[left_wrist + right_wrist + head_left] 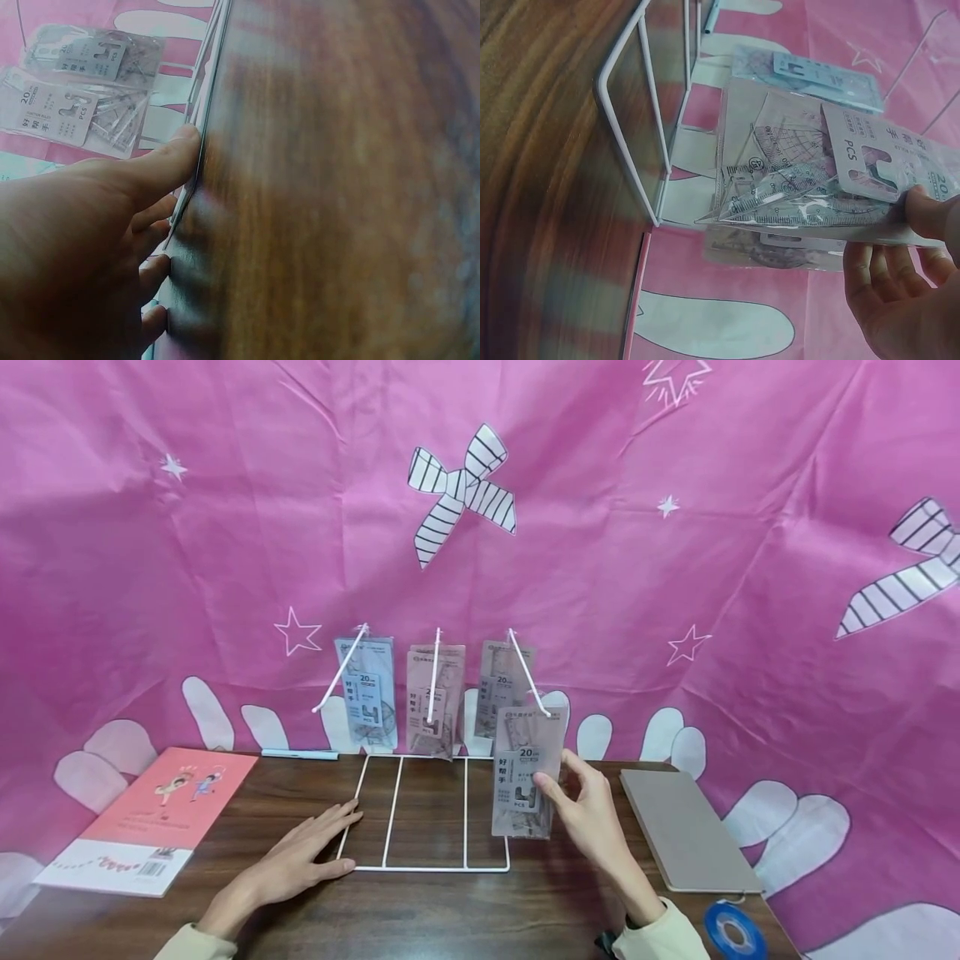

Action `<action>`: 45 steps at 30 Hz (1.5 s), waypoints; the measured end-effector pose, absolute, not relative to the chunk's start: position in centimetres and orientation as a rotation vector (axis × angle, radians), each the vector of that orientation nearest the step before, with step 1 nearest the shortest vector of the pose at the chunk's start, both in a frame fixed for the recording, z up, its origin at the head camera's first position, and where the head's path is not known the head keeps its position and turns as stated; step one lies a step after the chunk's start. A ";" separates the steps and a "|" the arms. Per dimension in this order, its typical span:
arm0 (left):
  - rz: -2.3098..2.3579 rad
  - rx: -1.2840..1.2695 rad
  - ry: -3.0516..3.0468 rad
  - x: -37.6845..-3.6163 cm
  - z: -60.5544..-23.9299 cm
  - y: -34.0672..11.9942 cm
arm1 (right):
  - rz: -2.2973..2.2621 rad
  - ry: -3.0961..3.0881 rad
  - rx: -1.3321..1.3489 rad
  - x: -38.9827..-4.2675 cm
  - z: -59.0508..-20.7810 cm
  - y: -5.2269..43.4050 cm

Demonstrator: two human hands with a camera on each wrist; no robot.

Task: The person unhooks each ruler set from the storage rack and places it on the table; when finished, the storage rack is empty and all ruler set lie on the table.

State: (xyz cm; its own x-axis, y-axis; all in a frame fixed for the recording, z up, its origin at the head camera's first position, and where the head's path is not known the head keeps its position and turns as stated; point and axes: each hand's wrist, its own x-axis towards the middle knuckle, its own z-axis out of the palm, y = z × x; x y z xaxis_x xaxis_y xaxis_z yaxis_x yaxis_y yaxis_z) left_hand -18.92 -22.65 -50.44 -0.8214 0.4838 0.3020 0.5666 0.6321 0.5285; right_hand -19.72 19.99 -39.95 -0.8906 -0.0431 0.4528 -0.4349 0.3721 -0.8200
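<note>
Three ruler packs [431, 700] already hanging on rack [431, 866] hooks at 12 o'clock; fourth pack [525, 772] pinched by right hand [592, 814] at hook tip, 1 o'clock, not yet slid on; left hand [300, 860] flat, steadying rack base at 9 o'clock

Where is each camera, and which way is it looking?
Head: worn on the head, looking forward and down at the white wire rack on the wooden table; both hands and sleeves show.
Left wrist: beside the left hand, looking along the tabletop; fingers rest at the rack's edge.
Right wrist: beside the right hand, looking at the ruler packet it pinches.
Shared: the head and right wrist views both show that packet and the rack.
</note>
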 end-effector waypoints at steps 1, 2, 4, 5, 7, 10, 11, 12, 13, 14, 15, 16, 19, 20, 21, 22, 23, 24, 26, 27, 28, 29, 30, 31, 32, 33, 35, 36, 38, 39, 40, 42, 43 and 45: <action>-0.973 -0.879 -2.719 -18.9 -50.4 -22.6 | 1.527 -2.282 0.421 -19.5 -39.9 20.0; -0.975 -0.879 -2.719 -18.9 -50.4 -22.6 | 1.528 -2.283 0.425 -19.4 -39.9 20.1; -0.989 -0.877 -2.718 -18.9 -50.4 -22.6 | 1.517 -2.290 0.427 -19.0 -39.7 20.1; -0.980 -0.878 -2.717 -18.9 -50.5 -22.6 | 1.516 -2.294 0.426 -18.9 -39.7 20.1; -0.983 -0.880 -2.721 -19.1 -50.9 -22.7 | 1.510 -2.304 0.418 -18.4 -39.5 20.2; -0.977 -0.870 -2.738 -19.3 -51.3 -22.9 | 1.503 -2.318 0.406 -17.9 -39.3 20.3; -0.969 -0.870 -2.744 -19.3 -51.2 -22.9 | 1.501 -2.316 0.411 -17.7 -39.3 20.3; -0.969 -0.870 -2.750 -19.2 -51.1 -22.9 | 1.492 -2.316 0.416 -17.6 -39.3 20.4; -0.974 -0.861 -2.753 -19.2 -51.1 -22.9 | 1.483 -2.319 0.419 -17.5 -39.3 20.5; -0.971 -0.869 -2.754 -19.2 -51.0 -22.9 | 1.477 -2.321 0.421 -17.3 -39.3 20.6; -0.979 -0.875 -2.746 -19.1 -50.8 -22.8 | 1.476 -2.321 0.427 -17.2 -39.3 20.6; -0.975 -0.883 -2.738 -19.0 -50.6 -22.7 | 1.482 -2.320 0.431 -17.1 -39.3 20.7; -0.971 -0.880 -2.707 -19.1 -51.1 -22.8 | 1.496 -2.326 0.432 -16.7 -39.2 20.8; -0.976 -0.885 -2.699 -19.1 -51.0 -22.8 | 1.503 -2.325 0.433 -16.6 -39.1 20.8; -0.974 -0.876 -2.694 -19.0 -51.0 -22.7 | 1.511 -2.322 0.436 -16.4 -39.1 20.8; -0.967 -0.875 -2.690 -19.0 -51.0 -22.7 | 1.513 -2.321 0.435 -16.3 -39.0 20.8; -0.971 -0.873 -2.687 -19.0 -51.1 -22.7 | 1.514 -2.320 0.435 -16.3 -38.9 20.8; -0.963 -0.874 -2.685 -19.1 -51.1 -22.7 | 1.514 -2.317 0.439 -16.2 -38.9 20.8; -0.962 -0.881 -2.685 -19.0 -50.9 -22.7 | 1.518 -2.310 0.444 -15.9 -38.8 20.8; -0.961 -0.882 -2.687 -19.0 -50.8 -22.7 | 1.518 -2.307 0.447 -15.8 -38.7 20.9; -0.969 -0.889 -2.688 -18.9 -50.6 -22.7 | 1.514 -2.305 0.450 -15.7 -38.6 20.9; -0.964 -0.889 -2.695 -18.9 -50.5 -22.7 | 1.511 -2.301 0.456 -15.6 -38.5 21.0; -0.959 -0.886 -2.706 -18.8 -50.4 -22.7 | 1.504 -2.301 0.460 -15.4 -38.5 21.1; -0.955 -0.882 -2.718 -18.8 -50.3 -22.7 | 1.499 -2.304 0.452 -15.3 -38.4 21.1; -0.946 -0.878 -2.730 -18.8 -50.2 -22.7 | 1.498 -2.305 0.448 -15.3 -38.4 21.3; -0.955 -0.872 -2.743 -18.7 -50.0 -22.6 | 1.501 -2.305 0.444 -15.2 -38.4 21.4; -0.943 -0.866 -2.758 -18.6 -49.9 -22.6 | 1.511 -2.308 0.431 -15.1 -38.4 21.8; -0.949 -0.864 -2.761 -18.6 -49.9 -22.6 | 1.515 -2.309 0.418 -15.1 -38.4 22.0; -0.954 -0.868 -2.751 -18.5 -49.9 -22.6 | 1.517 -2.310 0.408 -15.2 -38.6 22.6; -0.963 -0.870 -2.743 -18.5 -49.9 -22.6 | 1.509 -2.314 0.405 -15.3 -38.7 22.9; -0.956 -0.876 -2.731 -18.6 -50.1 -22.6 | 1.503 -2.318 0.396 -15.4 -38.8 23.2; -0.974 -0.878 -2.720 -18.6 -50.2 -22.6 | 1.485 -2.329 0.376 -15.6 -39.2 24.0; -0.971 -0.877 -2.718 -18.7 -50.3 -22.6 | 1.478 -2.335 0.365 -15.6 -39.4 24.4; -0.976 -0.874 -2.730 -18.8 -50.4 -22.6 | 1.493 -2.342 0.343 -15.8 -39.8 25.2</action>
